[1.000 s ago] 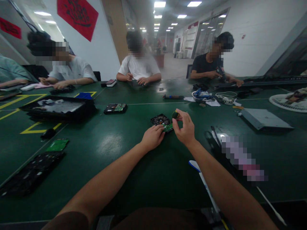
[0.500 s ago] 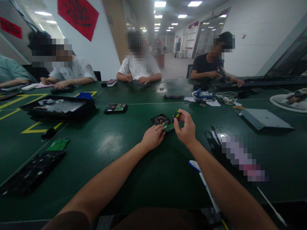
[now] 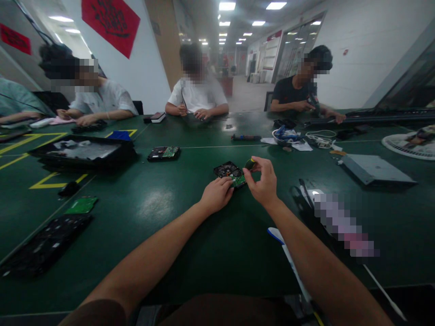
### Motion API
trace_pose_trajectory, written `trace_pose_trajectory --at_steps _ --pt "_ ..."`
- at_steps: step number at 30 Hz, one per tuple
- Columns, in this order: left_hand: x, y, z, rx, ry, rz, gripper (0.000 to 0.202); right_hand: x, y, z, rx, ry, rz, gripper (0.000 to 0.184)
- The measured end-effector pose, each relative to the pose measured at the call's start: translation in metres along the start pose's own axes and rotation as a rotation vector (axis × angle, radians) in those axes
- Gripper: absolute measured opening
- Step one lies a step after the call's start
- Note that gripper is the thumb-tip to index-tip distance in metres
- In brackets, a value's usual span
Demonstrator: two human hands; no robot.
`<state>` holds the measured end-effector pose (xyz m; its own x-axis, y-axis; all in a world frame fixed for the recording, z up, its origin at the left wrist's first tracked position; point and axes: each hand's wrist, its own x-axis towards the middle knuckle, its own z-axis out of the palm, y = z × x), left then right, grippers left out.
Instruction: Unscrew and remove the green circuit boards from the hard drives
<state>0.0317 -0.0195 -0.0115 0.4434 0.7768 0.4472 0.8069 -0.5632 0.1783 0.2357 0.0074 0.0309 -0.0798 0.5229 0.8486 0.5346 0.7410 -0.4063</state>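
Pinching the stubby, dark green and yellow screwdriver-like tool (image 3: 249, 164) between thumb and fingertips, my right hand (image 3: 262, 182) has a closed hold on it, just above the near-right end of the small, flat black device with the green circuit board (image 3: 227, 169). Half a second ago a broad yellow patch of the handle faced me; now the dark green side does, with yellow left mainly along the top. The hand itself has barely shifted, so I judge that I am twisting the handle in my fingers rather than carrying it anywhere, and that the work stays on one spot. My left hand (image 3: 217, 194) is where it was, fingers laid on the device's near edge; whether they grip it or only press it down, I can't tell. The tool is tilted: its long axis runs from the yellow-topped end at upper right down and leftward, the working end seeming to point at the green board, though the shaft is too thin and dim to follow with certainty. The device lies flat on the glossy dark green tabletop (image 3: 217, 253), its longer side slanting from far left to near right.
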Motion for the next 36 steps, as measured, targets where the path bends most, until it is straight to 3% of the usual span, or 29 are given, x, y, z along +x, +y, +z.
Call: trace_pose_trajectory --at_steps 36 --pt "0.0003 0.0015 -0.0024 -0.005 -0.015 -0.009 0.032 -0.0003 0.0002 0.0001 0.001 0.003 -0.018 0.046"
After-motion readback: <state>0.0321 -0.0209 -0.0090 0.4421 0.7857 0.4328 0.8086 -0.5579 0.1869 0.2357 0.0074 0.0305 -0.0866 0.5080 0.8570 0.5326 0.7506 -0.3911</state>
